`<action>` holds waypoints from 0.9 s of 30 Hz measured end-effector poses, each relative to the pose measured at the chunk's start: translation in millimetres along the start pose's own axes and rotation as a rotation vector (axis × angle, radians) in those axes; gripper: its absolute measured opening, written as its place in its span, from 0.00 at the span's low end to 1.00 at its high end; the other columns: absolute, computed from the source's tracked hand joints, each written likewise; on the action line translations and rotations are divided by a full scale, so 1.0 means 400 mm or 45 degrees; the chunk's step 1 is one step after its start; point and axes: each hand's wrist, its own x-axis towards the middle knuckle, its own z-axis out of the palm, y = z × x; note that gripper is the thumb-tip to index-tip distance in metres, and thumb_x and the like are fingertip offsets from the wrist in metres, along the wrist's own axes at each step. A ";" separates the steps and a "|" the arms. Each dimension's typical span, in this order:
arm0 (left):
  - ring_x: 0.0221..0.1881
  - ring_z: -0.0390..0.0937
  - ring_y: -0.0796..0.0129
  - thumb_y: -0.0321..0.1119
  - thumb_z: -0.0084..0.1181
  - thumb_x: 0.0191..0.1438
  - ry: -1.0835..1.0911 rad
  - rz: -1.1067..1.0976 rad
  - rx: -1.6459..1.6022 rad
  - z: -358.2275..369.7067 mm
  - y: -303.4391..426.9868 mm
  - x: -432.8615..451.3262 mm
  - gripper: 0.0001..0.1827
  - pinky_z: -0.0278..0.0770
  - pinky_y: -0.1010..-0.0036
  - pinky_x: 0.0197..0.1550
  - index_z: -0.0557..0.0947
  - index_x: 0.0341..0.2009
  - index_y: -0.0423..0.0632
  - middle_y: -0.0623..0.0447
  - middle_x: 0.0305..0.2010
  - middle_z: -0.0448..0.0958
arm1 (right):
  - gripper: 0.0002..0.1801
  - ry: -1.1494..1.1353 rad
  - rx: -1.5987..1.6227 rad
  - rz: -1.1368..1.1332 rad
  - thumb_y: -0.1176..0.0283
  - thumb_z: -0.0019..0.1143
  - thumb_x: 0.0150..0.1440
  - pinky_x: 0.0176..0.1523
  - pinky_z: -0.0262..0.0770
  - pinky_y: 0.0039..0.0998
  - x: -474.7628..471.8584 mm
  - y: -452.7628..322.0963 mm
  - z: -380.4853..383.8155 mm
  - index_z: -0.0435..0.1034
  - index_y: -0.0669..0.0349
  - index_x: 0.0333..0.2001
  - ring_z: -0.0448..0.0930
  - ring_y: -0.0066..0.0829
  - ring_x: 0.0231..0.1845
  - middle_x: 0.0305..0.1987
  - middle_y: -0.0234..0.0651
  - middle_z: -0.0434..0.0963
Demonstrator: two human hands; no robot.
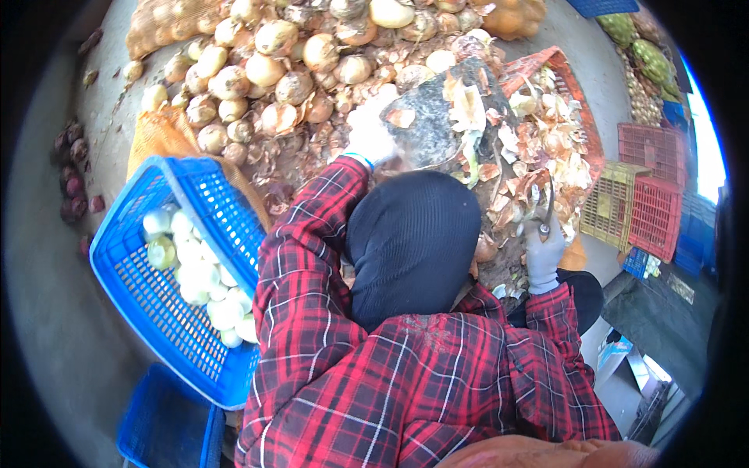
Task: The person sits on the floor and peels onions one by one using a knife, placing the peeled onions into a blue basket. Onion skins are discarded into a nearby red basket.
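My left hand (pixel 372 131), in a white glove, reaches forward at the edge of the onion pile (pixel 292 76); glare washes out its fingers, so whether it holds anything is unclear. In my right hand (pixel 541 251), also gloved, is a small curved knife (pixel 549 213), its blade pointing away from me. Loose onion skins (pixel 515 199) lie around that hand. A dark board-like surface (pixel 427 123) with skins on it stands between my hands. At my left, peeled onions (pixel 199 275) lie in a blue plastic basket (pixel 131 292).
An orange-red plastic crate (pixel 592 134) with onion skins stands at the front right. Mesh sacks of onions (pixel 169 23) lie beyond the pile. Red onions (pixel 75 187) rest on the floor at far left. Another blue crate (pixel 169 415) sits below the basket; stacked crates (pixel 652 216) stand at right.
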 end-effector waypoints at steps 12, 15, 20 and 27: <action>0.34 0.74 0.56 0.41 0.54 0.52 0.210 0.676 0.762 -0.046 0.115 0.221 0.11 0.72 0.64 0.37 0.80 0.38 0.51 0.48 0.34 0.78 | 0.15 0.059 -0.267 -0.107 0.77 0.58 0.51 0.39 0.74 0.25 0.003 -0.013 -0.004 0.73 0.70 0.43 0.79 0.26 0.31 0.30 0.39 0.78; 0.35 0.74 0.57 0.42 0.53 0.52 0.066 0.628 0.664 -0.058 0.067 0.183 0.12 0.73 0.65 0.37 0.80 0.39 0.51 0.49 0.35 0.78 | 0.14 0.044 -0.215 0.029 0.77 0.58 0.50 0.40 0.75 0.26 -0.001 -0.053 0.006 0.74 0.69 0.43 0.80 0.27 0.33 0.32 0.40 0.79; 0.37 0.74 0.58 0.44 0.53 0.53 -0.248 0.272 0.553 -0.092 -0.038 0.062 0.14 0.73 0.65 0.38 0.79 0.41 0.51 0.49 0.37 0.78 | 0.16 0.016 -0.096 -0.063 0.75 0.61 0.48 0.45 0.75 0.30 -0.005 -0.035 0.009 0.73 0.63 0.43 0.79 0.30 0.39 0.38 0.39 0.78; 0.39 0.74 0.60 0.46 0.53 0.54 -0.409 -0.137 0.443 -0.070 -0.065 0.031 0.17 0.73 0.66 0.40 0.79 0.44 0.50 0.50 0.39 0.77 | 0.13 0.071 -0.241 -0.186 0.70 0.61 0.49 0.39 0.77 0.32 0.001 -0.005 -0.010 0.75 0.59 0.41 0.82 0.36 0.34 0.33 0.39 0.80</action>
